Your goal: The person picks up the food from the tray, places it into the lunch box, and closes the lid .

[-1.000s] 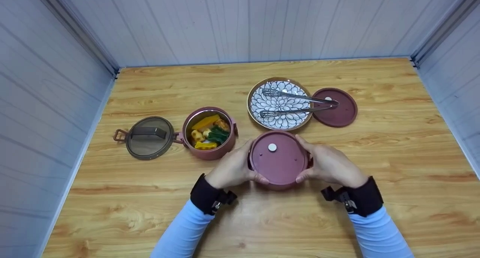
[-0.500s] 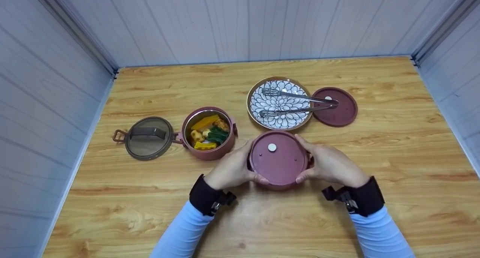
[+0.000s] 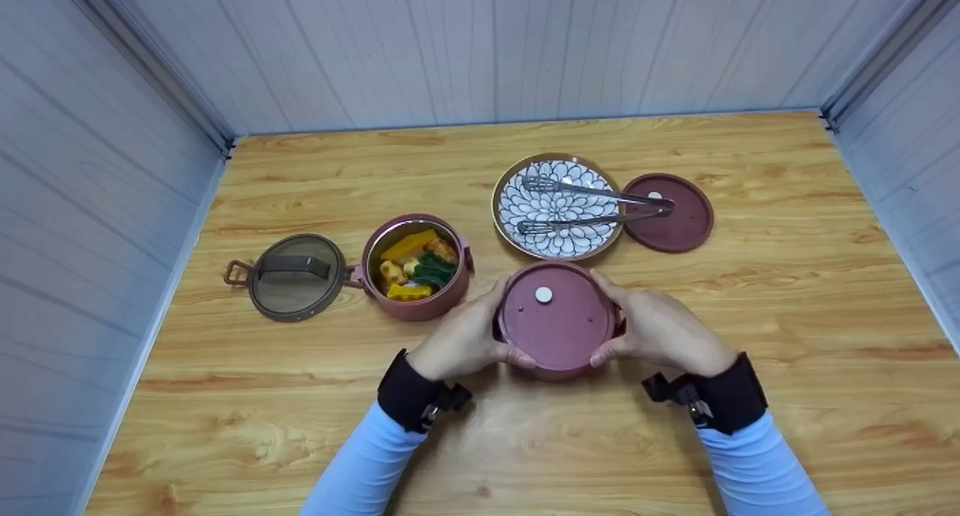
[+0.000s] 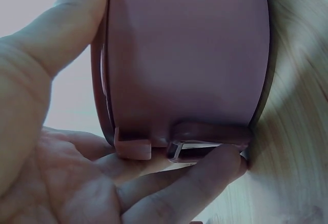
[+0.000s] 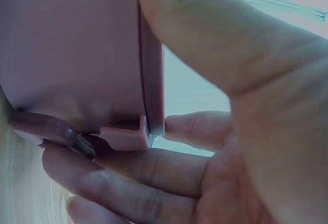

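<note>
A round dusty-red lidded container [image 3: 556, 322] stands on the wooden table [image 3: 787, 306] in front of me. My left hand [image 3: 461, 337] grips its left side and my right hand [image 3: 656, 328] grips its right side, thumbs on the lid's near rim. In the left wrist view the container wall [image 4: 189, 55] fills the frame, with fingers [image 4: 179, 193] curled under a side latch [image 4: 205, 142]. In the right wrist view fingers [image 5: 128, 178] wrap below the lid edge [image 5: 151, 90] and a small tab [image 5: 125, 138].
An open red bowl [image 3: 415, 267] with yellow, orange and green food stands to the left, a brown handled lid [image 3: 292, 274] beside it. Behind sits a patterned plate [image 3: 556, 207] with metal tongs [image 3: 592, 205] resting across it, and a loose red lid [image 3: 675, 214].
</note>
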Demonstrator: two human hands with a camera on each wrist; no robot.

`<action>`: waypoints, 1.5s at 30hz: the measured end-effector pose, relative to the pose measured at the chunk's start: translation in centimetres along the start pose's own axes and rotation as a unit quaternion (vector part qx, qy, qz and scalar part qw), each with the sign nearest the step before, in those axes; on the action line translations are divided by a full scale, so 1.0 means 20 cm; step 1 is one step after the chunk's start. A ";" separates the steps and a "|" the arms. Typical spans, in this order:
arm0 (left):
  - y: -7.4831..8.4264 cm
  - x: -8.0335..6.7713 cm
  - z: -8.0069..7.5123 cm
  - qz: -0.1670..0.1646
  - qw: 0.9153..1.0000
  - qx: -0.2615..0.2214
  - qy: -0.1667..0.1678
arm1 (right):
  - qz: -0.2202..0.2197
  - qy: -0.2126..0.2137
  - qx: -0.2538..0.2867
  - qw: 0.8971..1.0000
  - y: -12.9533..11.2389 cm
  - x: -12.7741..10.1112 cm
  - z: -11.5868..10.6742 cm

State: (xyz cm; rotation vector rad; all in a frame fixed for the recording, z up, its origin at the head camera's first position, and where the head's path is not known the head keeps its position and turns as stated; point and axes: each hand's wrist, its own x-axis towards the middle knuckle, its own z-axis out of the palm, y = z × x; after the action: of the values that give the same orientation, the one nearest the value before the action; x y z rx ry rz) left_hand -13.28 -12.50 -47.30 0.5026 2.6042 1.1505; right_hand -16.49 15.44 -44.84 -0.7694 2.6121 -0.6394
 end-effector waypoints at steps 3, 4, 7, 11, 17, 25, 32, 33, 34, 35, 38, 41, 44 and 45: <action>0.00 0.00 0.00 -0.008 1.000 0.002 -0.002 | -0.002 0.001 0.007 1.000 0.00 0.00 0.01; 0.00 0.00 0.00 -0.013 1.000 0.004 -0.003 | -0.005 0.003 0.010 1.000 0.00 0.00 0.01; 0.01 0.00 0.00 -0.025 1.000 0.011 -0.005 | -0.020 0.010 0.021 1.000 0.00 0.01 0.01; 0.01 -0.01 0.00 -0.028 0.999 0.018 -0.006 | -0.032 0.014 0.033 0.999 0.01 0.00 0.01; 0.01 0.00 0.00 -0.024 0.999 0.021 -0.005 | -0.031 0.006 0.048 0.998 0.03 0.00 0.00; 0.02 0.00 0.00 -0.014 0.999 0.034 -0.001 | -0.017 0.003 0.053 0.998 0.04 0.01 0.00; 0.01 -0.01 0.00 -0.019 0.999 0.039 0.001 | -0.026 0.013 0.069 0.997 0.11 -0.03 -0.06; 0.01 -0.01 0.00 -0.021 0.999 0.038 0.001 | -0.017 0.029 0.069 0.997 0.14 -0.04 -0.09; 0.01 -0.01 0.00 -0.021 0.999 0.037 0.001 | -0.001 0.048 0.071 0.996 0.17 -0.05 -0.12; 0.01 -0.01 0.00 -0.021 0.999 0.038 0.000 | 0.019 0.072 0.075 0.994 0.20 -0.06 -0.15; 0.01 0.00 0.00 -0.024 0.999 0.040 -0.002 | 0.103 0.142 0.087 0.981 0.35 -0.07 -0.24; 0.01 0.00 0.01 -0.023 0.999 0.042 -0.001 | 0.178 0.170 0.101 0.964 0.52 -0.03 -0.32; 0.01 -0.01 0.00 -0.020 0.999 0.041 0.002 | 0.235 0.162 0.095 0.954 0.68 0.06 -0.39; 0.01 -0.01 0.00 -0.020 0.999 0.041 0.003 | 0.247 0.160 0.085 0.952 0.72 0.09 -0.41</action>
State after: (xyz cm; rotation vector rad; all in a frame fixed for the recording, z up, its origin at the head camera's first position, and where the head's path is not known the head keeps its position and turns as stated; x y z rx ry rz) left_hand -13.09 -12.43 -47.19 0.4616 2.6622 1.0386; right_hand -27.50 27.83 -45.63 0.0586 2.8206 -0.8724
